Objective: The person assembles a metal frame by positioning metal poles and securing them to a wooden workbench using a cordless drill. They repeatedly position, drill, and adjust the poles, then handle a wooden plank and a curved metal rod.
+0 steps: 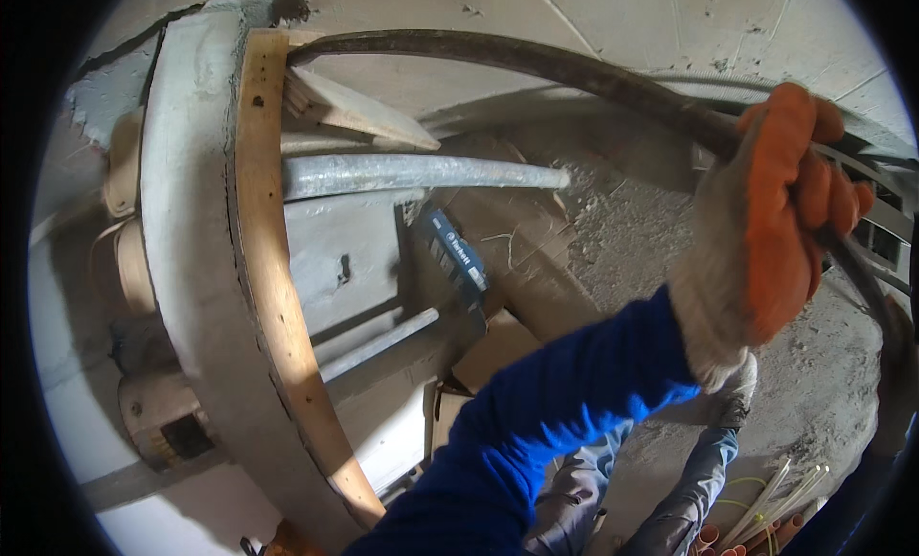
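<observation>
My left hand (pixel 790 206), in an orange and off-white work glove, is closed around a long dark pry bar (pixel 498 53). The bar's far end rests at the upper end of a long wooden board (pixel 268 221), near a split piece of wood (pixel 364 111). This board lies along the side of a pale concrete beam (pixel 191 173). At the right edge my right hand (pixel 897 360) is in shadow, closed around the bar's near end; its fingers show only in part.
A grey metal pipe (pixel 421 173) sticks out from beside the board, with a thinner pipe (pixel 378 345) nearer. A blue box (pixel 455 254) lies by cardboard (pixel 498 350). Rough rubble (pixel 622 221) covers the floor. Orange tubes (pixel 756 537) lie near my legs (pixel 584 489).
</observation>
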`<state>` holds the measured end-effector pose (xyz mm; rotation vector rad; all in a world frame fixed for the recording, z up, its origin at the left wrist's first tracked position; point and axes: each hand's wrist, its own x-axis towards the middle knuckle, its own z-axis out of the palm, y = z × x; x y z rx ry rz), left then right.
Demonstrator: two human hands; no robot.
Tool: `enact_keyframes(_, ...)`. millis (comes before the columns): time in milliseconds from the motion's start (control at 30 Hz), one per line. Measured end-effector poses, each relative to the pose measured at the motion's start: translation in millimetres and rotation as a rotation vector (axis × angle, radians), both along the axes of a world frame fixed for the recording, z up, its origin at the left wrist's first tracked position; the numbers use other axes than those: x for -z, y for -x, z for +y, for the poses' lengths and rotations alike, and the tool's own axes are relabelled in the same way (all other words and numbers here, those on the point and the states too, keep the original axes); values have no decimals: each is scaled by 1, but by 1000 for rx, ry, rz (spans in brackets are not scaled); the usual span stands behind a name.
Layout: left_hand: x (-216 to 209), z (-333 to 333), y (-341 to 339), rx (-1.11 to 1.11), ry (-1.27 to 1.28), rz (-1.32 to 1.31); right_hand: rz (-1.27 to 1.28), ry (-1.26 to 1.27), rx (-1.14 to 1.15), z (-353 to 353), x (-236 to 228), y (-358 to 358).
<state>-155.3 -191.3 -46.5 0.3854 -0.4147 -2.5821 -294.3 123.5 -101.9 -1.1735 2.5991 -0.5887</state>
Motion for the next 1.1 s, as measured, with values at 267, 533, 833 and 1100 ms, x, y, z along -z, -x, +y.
enact_keyframes(267, -15, -36, -2, -139, -111, -60, 102, -187, -40, 2, -17, 26)
enact_keyframes(533, 41, 69, -26, 20, -218, -237, -215, -280, 164, 105, 21, -32)
enact_keyframes(833, 20, -90, -61, -76, 331, -464, -27, -37, -8, -54, 32, -64)
enact_keyframes(1100, -9, -80, -119, -47, 178, -418, -223, -125, -27, -62, -38, -139)
